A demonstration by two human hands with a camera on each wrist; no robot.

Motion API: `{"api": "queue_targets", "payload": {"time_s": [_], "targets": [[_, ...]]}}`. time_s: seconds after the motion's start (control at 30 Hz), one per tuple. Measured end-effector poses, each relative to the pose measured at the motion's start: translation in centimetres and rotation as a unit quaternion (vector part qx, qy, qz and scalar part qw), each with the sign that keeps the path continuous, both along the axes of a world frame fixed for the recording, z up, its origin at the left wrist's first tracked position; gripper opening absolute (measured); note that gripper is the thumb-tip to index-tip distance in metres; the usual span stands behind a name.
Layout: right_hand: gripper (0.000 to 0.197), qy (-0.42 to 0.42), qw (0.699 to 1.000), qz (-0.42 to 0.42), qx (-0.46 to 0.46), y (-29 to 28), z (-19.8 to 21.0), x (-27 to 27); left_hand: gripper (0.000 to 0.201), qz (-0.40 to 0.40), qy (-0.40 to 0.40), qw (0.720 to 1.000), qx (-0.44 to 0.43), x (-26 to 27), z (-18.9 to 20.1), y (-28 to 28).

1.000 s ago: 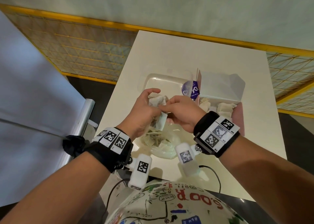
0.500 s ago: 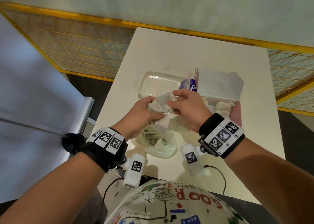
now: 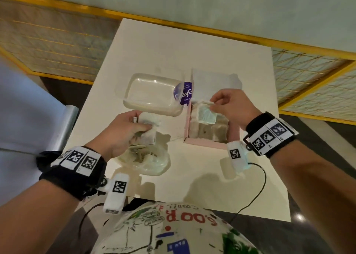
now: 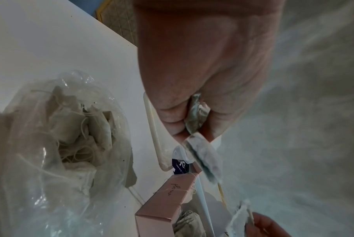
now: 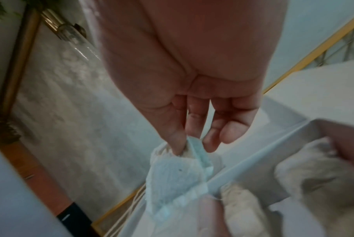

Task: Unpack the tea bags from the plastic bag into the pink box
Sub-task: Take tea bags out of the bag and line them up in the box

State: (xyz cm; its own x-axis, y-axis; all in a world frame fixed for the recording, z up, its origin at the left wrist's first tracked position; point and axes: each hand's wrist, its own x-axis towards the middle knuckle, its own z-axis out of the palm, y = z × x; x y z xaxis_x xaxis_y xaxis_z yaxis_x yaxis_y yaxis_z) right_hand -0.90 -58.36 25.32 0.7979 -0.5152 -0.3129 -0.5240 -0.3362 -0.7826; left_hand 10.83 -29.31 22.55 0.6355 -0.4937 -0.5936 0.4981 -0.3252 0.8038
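The pink box [image 3: 202, 142] [image 4: 163, 202] lies open on the white table, with several tea bags inside. My right hand [image 3: 229, 103] [image 5: 192, 144] pinches one tea bag [image 3: 206, 115] [image 5: 176, 181] by its top, hanging over the box's far end. My left hand [image 3: 123, 130] [image 4: 192, 112] grips a bunch of tea bags [image 3: 147, 127] [image 4: 202, 154] just above the clear plastic bag [image 3: 146, 159] [image 4: 50, 144]. That bag sits open near the table's front and holds several more tea bags with tangled strings.
A clear plastic tray [image 3: 152, 94] lies beyond the plastic bag, left of the box. The box's white lid [image 3: 215, 84] stands up at the far side, with a purple label [image 3: 184, 93] beside it. A black cable [image 3: 256, 192] crosses the table's front right. Yellow mesh railings flank the table.
My hands have parted. The right hand has carried one tea bag rightward over the pink box, while the left stays over the plastic bag with its bunch.
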Motion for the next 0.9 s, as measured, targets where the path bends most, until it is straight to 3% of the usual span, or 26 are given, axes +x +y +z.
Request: {"api": "queue_targets", "payload": {"time_s": [0.13,0.27,0.37,0.47,0.53,0.67,0.77,0.83,0.9], "targets": [[0.017,0.028,1.0,-0.004,-0.001,-2.9,-1.6,-1.8,0.025,-0.003,0.008,1.0,0.011,-1.0,-0.2,-1.2],[0.019,0.018,0.999,-0.032,0.021,-3.8,-3.3,-2.6,0.014,-0.002,0.022,0.999,0.037,-1.9,-0.4,-2.4],[0.015,0.037,0.995,-0.058,-0.076,-4.9,-4.6,-3.3,0.018,0.022,0.019,0.998,0.048,-2.0,-0.7,-2.8],[0.017,0.055,0.983,-0.009,-0.175,-5.3,-5.3,-4.0,0.024,0.048,0.013,0.997,0.065,-1.8,-0.9,-2.3],[0.017,0.09,0.973,0.08,-0.199,-4.9,-6.0,-4.2,0.028,0.057,0.011,0.995,0.077,-1.8,-0.9,-1.6],[0.021,0.218,0.906,0.264,-0.249,-3.5,-8.6,-3.9,0.03,0.069,0.01,0.994,0.089,-1.7,-0.6,-0.7],[0.026,0.272,0.847,0.315,-0.33,-3.1,-9.2,-3.2,0.033,0.076,0.01,0.993,0.089,-1.8,-0.5,-0.5],[0.025,0.266,0.815,0.333,-0.393,-2.8,-8.4,-2.8,0.034,0.079,0.01,0.993,0.084,-2.0,-0.5,-0.6],[0.026,0.223,0.802,0.346,-0.433,-2.2,-7.9,-2.3,0.033,0.077,0.012,0.994,0.081,-2.1,-0.5,-0.6]]}}
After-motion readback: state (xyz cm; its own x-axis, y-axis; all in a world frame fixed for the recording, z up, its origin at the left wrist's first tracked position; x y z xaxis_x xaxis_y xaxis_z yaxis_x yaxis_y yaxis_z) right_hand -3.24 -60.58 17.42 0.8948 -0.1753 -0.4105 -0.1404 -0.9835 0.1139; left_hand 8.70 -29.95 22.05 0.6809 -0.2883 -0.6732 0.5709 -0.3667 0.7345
